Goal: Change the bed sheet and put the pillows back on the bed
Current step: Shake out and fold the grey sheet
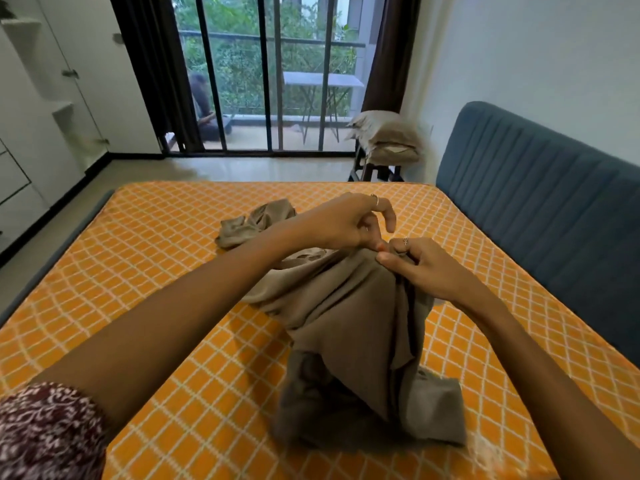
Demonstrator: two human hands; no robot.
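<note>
While both pinch one sheet, left hand, right hand, two pillows.

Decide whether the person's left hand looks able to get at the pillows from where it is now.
Probably not. The left hand is at the taupe sheet over the mattress, while the pillows sit stacked on a stand beyond the bed's far edge.

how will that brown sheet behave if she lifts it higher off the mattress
The brown sheet looks floppy: it hangs in soft folds from where the right hand pinches it. It probably weighs little, since a pinch holds it up. The bunched part lying on the mattress will likely trail and unfurl rather than rise together.
</note>
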